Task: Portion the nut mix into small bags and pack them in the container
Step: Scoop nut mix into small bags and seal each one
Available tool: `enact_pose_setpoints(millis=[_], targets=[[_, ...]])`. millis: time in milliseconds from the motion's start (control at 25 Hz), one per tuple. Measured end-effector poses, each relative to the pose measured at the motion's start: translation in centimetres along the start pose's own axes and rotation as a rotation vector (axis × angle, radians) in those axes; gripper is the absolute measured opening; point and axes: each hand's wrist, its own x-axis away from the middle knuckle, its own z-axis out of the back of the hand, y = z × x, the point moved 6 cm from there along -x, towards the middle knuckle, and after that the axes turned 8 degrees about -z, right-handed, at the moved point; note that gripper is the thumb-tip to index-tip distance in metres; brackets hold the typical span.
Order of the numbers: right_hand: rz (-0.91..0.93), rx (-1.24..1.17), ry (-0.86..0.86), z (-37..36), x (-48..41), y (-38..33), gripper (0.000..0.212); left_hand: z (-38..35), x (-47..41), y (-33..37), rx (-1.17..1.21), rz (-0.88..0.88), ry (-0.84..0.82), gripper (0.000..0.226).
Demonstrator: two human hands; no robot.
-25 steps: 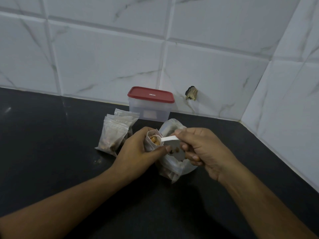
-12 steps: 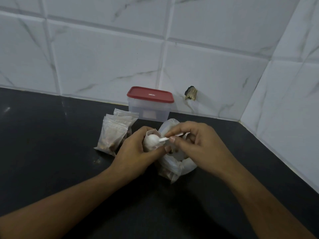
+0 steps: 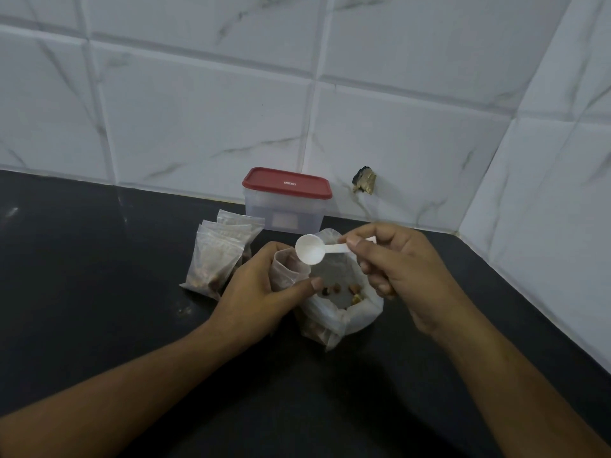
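Observation:
My left hand (image 3: 261, 292) grips a small clear bag (image 3: 285, 269), mouth upward, beside the large plastic bag of nut mix (image 3: 344, 305). A few nuts show at the bottom of the large bag. My right hand (image 3: 393, 262) pinches the handle of a white plastic scoop (image 3: 310, 248), whose empty bowl hangs just above the small bag's mouth. A pile of filled small bags (image 3: 220, 252) lies left of my left hand. The clear container with its red lid (image 3: 287, 183) on stands behind, against the wall.
Everything sits on a black countertop (image 3: 99, 292) in a corner of white marble-look tiled walls. A dark chipped hole (image 3: 364, 180) marks the back wall right of the container. The right wall (image 3: 545, 226) runs close alongside my right arm.
The scoop held nuts over the small bag, tipped into it, and is now lifted out empty with its bowl facing me. My left hand kept its grip on the small bag.

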Motion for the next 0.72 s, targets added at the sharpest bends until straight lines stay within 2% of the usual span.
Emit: enact_pose_setpoints(millis=[80,160,240,360,440,720], targets=[[-0.077,-0.082,0.026,0.6,-0.5,1.0,0.017,0.1,0.0,0.0,-0.012,0.000,0.008,0.036],[-0.128,-0.053,0.101,1.6,-0.8,1.6,0.017,0.3,0.1,-0.1,0.000,0.009,0.012,0.033],[-0.144,0.118,0.179,2.8,-1.0,2.0,0.017,0.4,0.2,-0.1,0.001,0.015,0.019,0.032],[-0.112,0.503,0.233,3.1,-1.3,2.5,0.018,0.5,0.2,0.0,-0.018,0.012,0.023,0.033],[-0.110,0.560,0.207,2.4,-1.4,2.9,0.017,0.5,0.2,0.1,-0.023,0.015,0.025,0.033],[-0.119,0.414,-0.060,-1.0,-1.0,3.4,0.015,0.5,0.3,0.2,-0.052,-0.002,0.041,0.032]])
